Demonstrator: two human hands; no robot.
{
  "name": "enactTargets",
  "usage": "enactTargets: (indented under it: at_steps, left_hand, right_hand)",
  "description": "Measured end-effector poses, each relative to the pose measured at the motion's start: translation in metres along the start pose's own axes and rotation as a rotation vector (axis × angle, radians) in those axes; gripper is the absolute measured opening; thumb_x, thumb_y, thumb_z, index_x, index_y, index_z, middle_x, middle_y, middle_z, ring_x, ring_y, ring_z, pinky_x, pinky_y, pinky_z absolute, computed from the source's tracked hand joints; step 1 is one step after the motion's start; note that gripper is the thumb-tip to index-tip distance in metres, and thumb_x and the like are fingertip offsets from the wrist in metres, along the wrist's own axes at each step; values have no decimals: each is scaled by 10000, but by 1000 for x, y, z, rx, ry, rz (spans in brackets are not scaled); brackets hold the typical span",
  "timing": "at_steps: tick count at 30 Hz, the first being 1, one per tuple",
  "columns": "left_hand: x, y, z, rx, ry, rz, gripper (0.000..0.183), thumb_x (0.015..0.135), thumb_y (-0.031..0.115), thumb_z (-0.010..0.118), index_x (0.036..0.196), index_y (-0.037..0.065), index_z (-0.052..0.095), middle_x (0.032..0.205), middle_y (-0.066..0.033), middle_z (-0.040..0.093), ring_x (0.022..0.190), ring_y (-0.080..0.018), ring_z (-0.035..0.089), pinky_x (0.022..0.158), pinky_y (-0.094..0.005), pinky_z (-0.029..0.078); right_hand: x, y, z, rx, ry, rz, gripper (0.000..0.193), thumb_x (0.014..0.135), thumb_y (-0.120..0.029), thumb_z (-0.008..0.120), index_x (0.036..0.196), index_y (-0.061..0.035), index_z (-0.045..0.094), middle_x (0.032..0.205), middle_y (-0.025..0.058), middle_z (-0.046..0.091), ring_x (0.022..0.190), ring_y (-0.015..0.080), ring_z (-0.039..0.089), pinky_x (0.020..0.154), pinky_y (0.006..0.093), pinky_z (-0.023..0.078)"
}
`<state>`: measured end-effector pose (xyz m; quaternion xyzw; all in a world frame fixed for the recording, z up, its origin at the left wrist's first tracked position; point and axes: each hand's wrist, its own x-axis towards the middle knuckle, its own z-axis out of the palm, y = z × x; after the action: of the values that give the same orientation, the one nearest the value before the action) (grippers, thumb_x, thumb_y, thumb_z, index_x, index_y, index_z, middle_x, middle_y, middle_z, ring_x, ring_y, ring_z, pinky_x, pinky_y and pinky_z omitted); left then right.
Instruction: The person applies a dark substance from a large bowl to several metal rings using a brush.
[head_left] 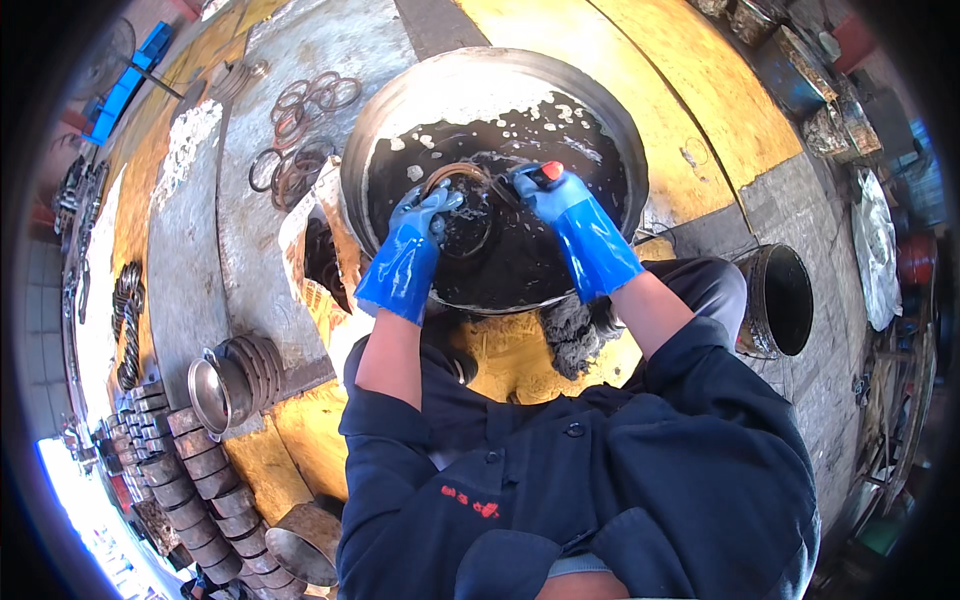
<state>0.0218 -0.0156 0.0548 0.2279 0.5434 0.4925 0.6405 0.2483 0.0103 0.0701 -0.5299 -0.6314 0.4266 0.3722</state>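
A wide round metal basin [632, 150] of dark liquid with white foam stands in front of me. Over the liquid, my left hand [420, 218], in a blue rubber glove, is closed on a brown metal ring [455, 172]; part of the ring's lower side looks wet and dark. My right hand [552, 195], gloved the same way, is closed round a tool with a red-ended handle [551, 170]. The tool's dark working end meets the ring's right side, and its kind is hidden by my fingers.
Several loose rings [300, 120] lie on the metal sheet beyond the basin's left side. An open sack [325, 235] touches the basin's left. Stacked metal cylinders [205, 480] stand at lower left, near a row of ring-shaped parts [222, 390]. A dark bucket [778, 300] is at my right.
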Motion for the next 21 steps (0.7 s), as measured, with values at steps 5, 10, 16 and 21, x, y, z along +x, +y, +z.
enactTargets:
  at_steps: [5, 10, 16, 21]
  left_hand:
    - [-1, 0, 3, -40, -47, 72, 182, 868, 105, 700, 1045, 96, 659, 856, -94, 737, 415, -47, 433, 383, -182, 303]
    - [1, 0, 9, -45, -9, 75, 236, 843, 61, 714, 1074, 82, 673, 836, -71, 730, 454, -51, 480, 413, -184, 343]
    - [-5, -6, 3, 60, 40, 155, 234, 839, 102, 720, 1068, 74, 681, 773, -26, 706, 479, -46, 456, 442, -202, 341]
    - [4, -13, 10, 93, -42, 237, 248, 852, 149, 716, 1092, 98, 685, 809, -23, 722, 477, -34, 449, 445, -181, 320]
  right_hand:
    - [-13, 28, 14, 57, -12, 344, 236, 877, -255, 669, 972, -45, 721, 846, 65, 724, 788, 147, 674, 722, 295, 532]
    - [-31, 65, 29, 153, -54, 399, 186, 841, -222, 698, 915, -54, 729, 846, 60, 716, 768, 131, 664, 703, 300, 533]
    - [-31, -18, 27, -98, -190, 229, 205, 879, -283, 615, 996, -147, 714, 831, 76, 705, 812, 187, 684, 755, 310, 528]
    - [-12, -28, 6, -734, -52, -687, 329, 837, -223, 648, 1165, -220, 635, 1087, 87, 687, 915, 292, 685, 731, 427, 559]
